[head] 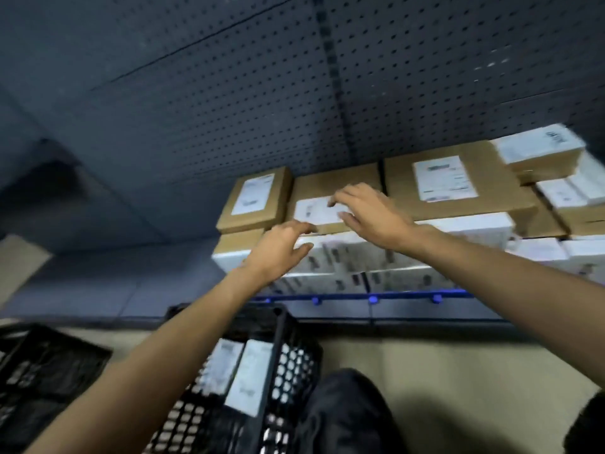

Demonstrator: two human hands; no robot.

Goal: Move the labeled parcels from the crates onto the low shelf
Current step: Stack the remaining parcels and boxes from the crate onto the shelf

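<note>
My right hand point(370, 217) hovers with fingers spread over a small brown parcel point(327, 187) on the low shelf point(360, 295), fingertips at its white label point(312, 213). My left hand point(278, 253) is spread too, gripping nothing. More labeled parcels point(248, 378) stand on edge in the black crate point(294, 353) below. They look like light, stiff cardboard. I'd grip each by its long edges, as the labels may be slippery.
</note>
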